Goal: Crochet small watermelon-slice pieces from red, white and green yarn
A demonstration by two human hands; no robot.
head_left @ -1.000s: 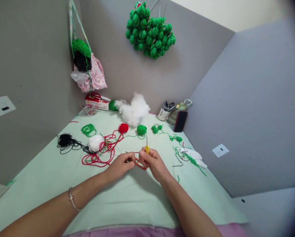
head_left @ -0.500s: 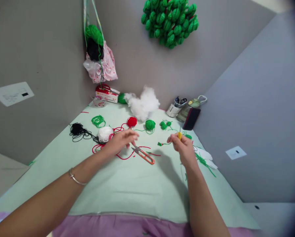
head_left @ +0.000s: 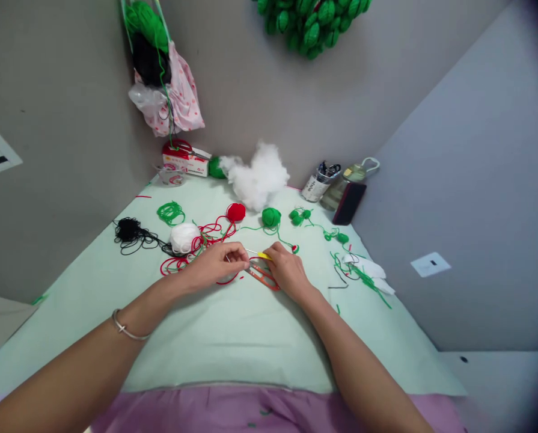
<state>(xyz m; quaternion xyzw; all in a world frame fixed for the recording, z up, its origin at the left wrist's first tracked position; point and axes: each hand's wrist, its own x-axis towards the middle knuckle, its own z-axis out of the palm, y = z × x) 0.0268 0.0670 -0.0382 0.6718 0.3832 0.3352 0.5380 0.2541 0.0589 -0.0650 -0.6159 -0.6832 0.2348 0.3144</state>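
Observation:
My left hand rests on the pale green table cover with fingers pinched on red yarn. My right hand is closed on a yellow-handled crochet hook, whose metal tip points left toward my left fingers. Orange thread snips lie on the cover between and just under both hands. A small green crocheted piece with a red tip lies just beyond my right hand, on a green strand.
Balls of red, green and white yarn, black yarn, white stuffing, a tin of tools, a phone and a box sit at the back. Grey partition walls close three sides.
My right hand swung out to the right with the hook, then came back to the centre. My left hand dropped back beside the snips, which now lie on the cover.

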